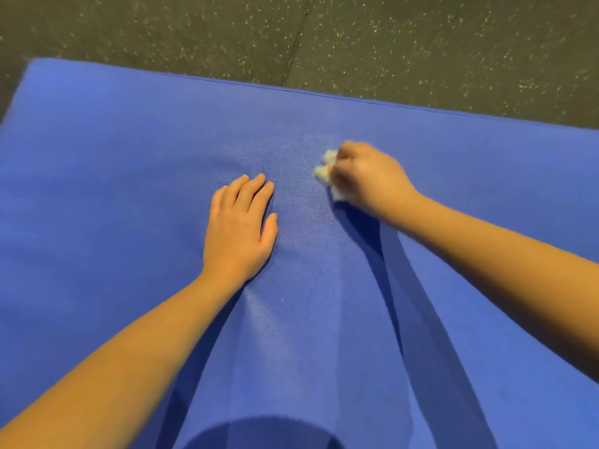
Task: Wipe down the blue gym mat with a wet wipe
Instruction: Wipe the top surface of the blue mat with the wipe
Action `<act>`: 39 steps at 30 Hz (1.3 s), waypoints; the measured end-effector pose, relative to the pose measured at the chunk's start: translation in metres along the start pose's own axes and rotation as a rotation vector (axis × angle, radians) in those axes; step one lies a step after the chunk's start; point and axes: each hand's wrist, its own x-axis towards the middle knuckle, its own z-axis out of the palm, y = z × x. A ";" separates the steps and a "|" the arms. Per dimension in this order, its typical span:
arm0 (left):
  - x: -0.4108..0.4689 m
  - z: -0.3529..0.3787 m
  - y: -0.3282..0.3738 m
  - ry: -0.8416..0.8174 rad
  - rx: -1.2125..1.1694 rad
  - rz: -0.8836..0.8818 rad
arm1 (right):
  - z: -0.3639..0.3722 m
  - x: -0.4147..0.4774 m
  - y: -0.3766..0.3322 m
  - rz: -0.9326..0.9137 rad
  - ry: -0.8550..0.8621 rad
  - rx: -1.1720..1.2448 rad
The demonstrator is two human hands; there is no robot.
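Fingers (346,154) of the right hand (372,180) clutch the wet wipe (325,172), left hand (238,225) flat beside them; firm overlapping strokes should suit the blue gym mat (97,189).

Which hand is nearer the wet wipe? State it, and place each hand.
Right. The right hand grips the bunched wet wipe against the blue mat. The left hand lies flat on the mat, apart from the wipe, to its left.
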 end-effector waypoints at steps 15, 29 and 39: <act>-0.001 0.001 0.001 0.025 0.004 0.000 | -0.002 0.047 0.056 0.623 0.054 -0.216; -0.002 0.002 -0.001 0.042 -0.013 0.000 | 0.000 0.007 0.059 0.436 0.048 -0.125; -0.003 0.001 0.000 0.022 -0.005 -0.008 | -0.005 -0.020 0.060 0.465 0.119 -0.051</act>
